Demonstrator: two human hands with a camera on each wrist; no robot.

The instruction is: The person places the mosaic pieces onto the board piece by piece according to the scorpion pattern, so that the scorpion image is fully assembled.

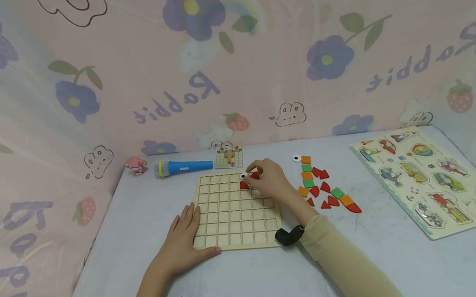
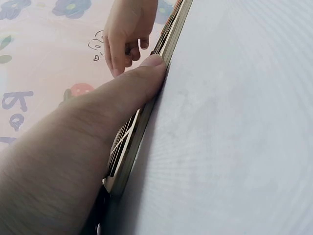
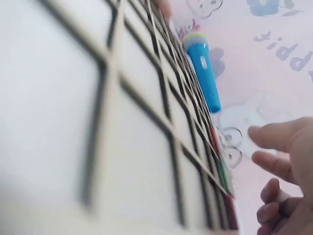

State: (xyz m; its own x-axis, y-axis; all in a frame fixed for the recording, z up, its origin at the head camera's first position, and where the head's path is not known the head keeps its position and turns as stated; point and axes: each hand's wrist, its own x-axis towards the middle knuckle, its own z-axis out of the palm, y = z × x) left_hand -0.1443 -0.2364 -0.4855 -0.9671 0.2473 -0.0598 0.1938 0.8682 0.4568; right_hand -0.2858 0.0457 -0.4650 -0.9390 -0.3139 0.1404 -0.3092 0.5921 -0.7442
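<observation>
My left hand (image 1: 182, 235) lies flat along the left edge of a square wooden grid board (image 1: 226, 226), its thumb at the front edge. Over the board's far right part, my right hand (image 1: 268, 177) hovers with thumb and index finger apart. In the head view a round black-and-white eye piece (image 1: 243, 176) shows right at those fingertips. The right wrist view shows nothing between thumb and forefinger, with the other fingers curled. Red pieces (image 1: 243, 185) sit in cells beneath the hand, and a green piece (image 3: 223, 172) shows at the grid's far side.
Right of the board lie several red, orange and green pieces (image 1: 308, 175) and another eye piece (image 1: 297, 158). A pattern card (image 1: 228, 156), a blue toy microphone (image 1: 187, 166) and a pink figurine (image 1: 136, 165) line the back. A picture puzzle board (image 1: 418, 209) lies far right.
</observation>
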